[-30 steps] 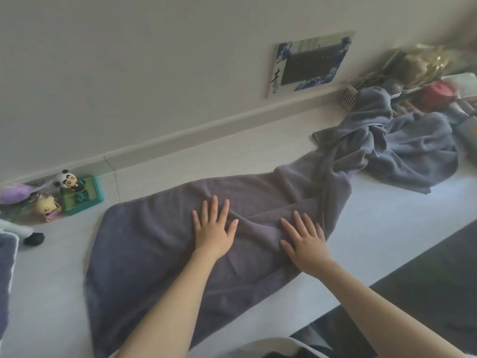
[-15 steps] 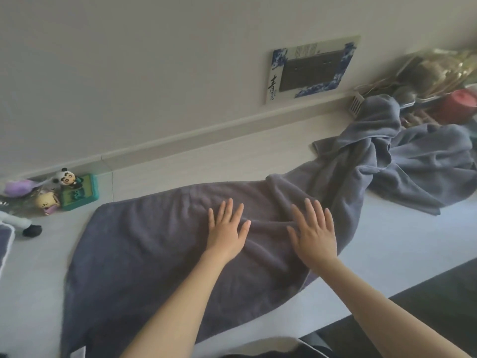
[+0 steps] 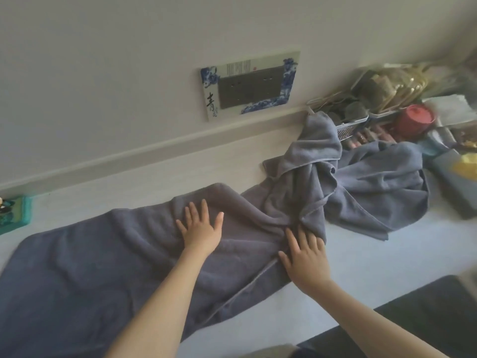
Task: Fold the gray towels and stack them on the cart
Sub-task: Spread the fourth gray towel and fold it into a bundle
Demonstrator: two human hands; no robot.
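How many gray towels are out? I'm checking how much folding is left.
2, as far as shows: a darker towel spread flat under both hands, and a lighter towel crumpled at the right by the baskets. More may hide in that heap.

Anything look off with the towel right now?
Yes. The dark gray towel lies flat only at its left; its right end is twisted into the crumpled lighter towel. Both hands, left hand and right hand, press flat.
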